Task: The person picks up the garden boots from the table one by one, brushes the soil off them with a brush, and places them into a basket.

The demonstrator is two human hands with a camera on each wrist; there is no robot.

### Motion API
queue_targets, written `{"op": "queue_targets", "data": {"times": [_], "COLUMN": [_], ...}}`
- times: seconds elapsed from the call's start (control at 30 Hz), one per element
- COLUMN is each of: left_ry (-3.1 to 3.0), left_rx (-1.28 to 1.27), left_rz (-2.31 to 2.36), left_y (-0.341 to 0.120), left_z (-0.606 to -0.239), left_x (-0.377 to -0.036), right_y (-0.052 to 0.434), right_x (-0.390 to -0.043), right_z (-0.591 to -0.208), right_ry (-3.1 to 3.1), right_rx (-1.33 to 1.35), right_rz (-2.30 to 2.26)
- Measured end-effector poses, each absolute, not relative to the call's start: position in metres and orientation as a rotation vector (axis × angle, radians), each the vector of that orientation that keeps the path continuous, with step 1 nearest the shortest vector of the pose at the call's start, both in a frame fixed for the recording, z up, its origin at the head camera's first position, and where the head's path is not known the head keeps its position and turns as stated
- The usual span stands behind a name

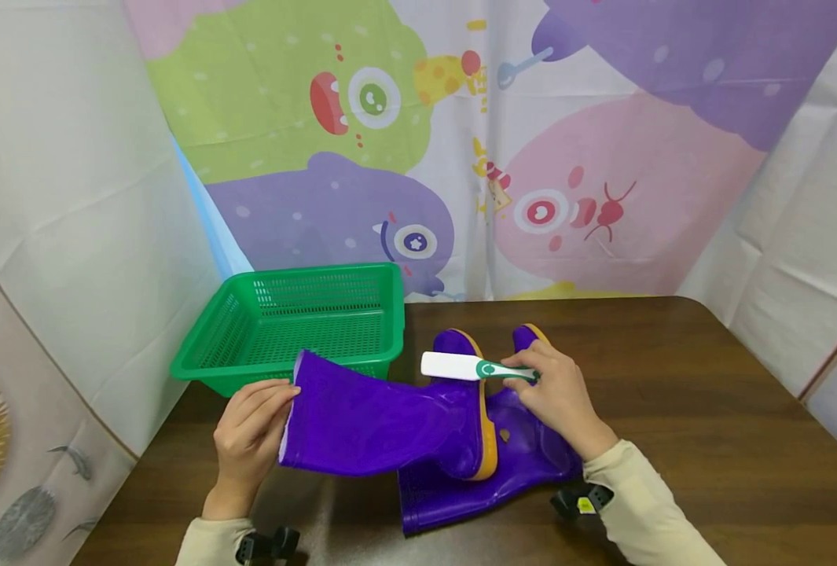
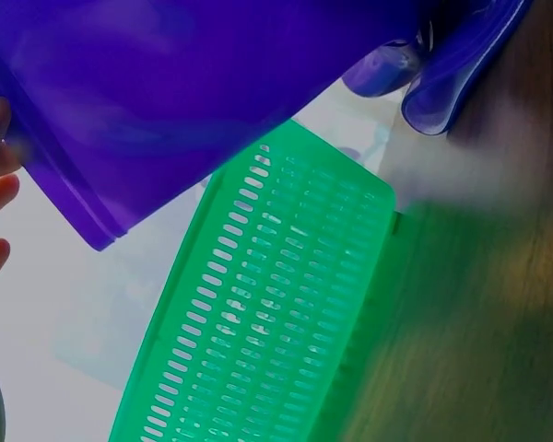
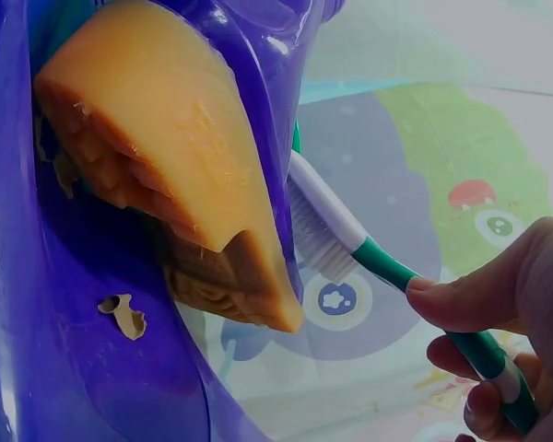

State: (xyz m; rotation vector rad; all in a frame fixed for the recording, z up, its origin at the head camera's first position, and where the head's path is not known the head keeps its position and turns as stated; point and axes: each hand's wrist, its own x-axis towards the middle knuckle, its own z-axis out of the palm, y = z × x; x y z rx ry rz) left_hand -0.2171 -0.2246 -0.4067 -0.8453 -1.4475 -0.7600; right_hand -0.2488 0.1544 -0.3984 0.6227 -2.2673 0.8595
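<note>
My left hand pinches the top rim of a purple rain boot, holding it on its side with the yellow-orange sole turned to the right. My right hand grips the green and white handle of a scrub brush. Its white bristles are at the held boot's foot; whether they touch is hard to tell. Beneath lies a second purple boot, with a small tan scrap on it. Part of the left hand is cut off in the left wrist view.
A green perforated basket stands at the back left of the brown wooden table, just behind the held boot. A cartoon-printed curtain hangs along the table's far edge.
</note>
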Motion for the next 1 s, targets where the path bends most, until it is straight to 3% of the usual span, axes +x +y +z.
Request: {"op": "queue_targets", "data": {"times": [0.5,1.0], "left_ry": [-1.461,-1.539], "left_rx": [-0.885,-1.036], "left_rz": [-0.760,-0.623], "left_y": [-0.225,-0.205], "left_z": [-0.405,-0.371], "left_x": [-0.221,-0.235], "right_y": [0.173,0.202], "right_x": [-0.254,-0.247], "right_z": [-0.393,-0.372], "right_ry": [-2.345,-2.247], "right_rx": [0.490,0.396], "right_rz": [0.850,0.933]}}
